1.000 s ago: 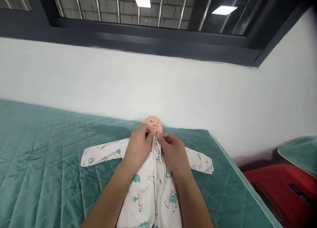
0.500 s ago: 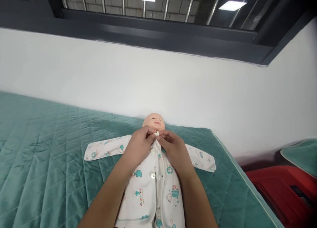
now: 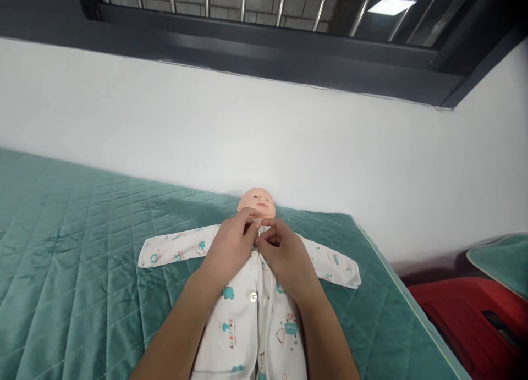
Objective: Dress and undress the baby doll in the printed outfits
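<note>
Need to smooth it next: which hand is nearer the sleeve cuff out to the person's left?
Left. The left hand grips the romper at the neck, on the cuff's side; the right hand grips just beyond it.

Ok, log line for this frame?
left hand: pinches romper neck | right hand: pinches same spot | doll: face up on quilt

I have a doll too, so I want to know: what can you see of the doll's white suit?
The white suit looks like soft cloth, printed with small teal animals. It is on the doll, which lies face up on a green quilt, long sleeves spread flat sideways. Pale buttons run down the front. The left hand and right hand pinch its edges together at the neck. Its lower part is out of view.
</note>
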Demonstrator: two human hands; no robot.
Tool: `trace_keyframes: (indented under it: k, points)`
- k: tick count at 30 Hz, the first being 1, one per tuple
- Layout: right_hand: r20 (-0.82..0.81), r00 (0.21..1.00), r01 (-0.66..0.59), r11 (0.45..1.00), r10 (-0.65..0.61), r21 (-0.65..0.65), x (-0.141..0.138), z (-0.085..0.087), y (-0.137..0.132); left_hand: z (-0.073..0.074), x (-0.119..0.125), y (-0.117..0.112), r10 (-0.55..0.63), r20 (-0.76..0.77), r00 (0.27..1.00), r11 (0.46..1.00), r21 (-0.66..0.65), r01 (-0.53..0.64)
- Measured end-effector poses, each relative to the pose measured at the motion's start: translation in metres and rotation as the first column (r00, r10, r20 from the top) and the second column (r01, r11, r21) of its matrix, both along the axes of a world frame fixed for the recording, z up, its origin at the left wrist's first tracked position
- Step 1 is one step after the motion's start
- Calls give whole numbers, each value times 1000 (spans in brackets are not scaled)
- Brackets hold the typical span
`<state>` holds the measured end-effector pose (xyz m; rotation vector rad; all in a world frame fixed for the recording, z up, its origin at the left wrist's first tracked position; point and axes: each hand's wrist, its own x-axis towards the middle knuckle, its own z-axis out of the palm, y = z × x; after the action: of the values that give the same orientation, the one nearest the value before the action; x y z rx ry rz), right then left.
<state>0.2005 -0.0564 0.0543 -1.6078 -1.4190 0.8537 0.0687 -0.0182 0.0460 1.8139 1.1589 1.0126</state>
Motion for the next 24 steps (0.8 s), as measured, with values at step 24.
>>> trace_keyframes:
  k: [24]
  points:
    - [530,847,-11,995,-41,95,2,9,-18,-20,-6,-2,29,-260,965,969,243,36]
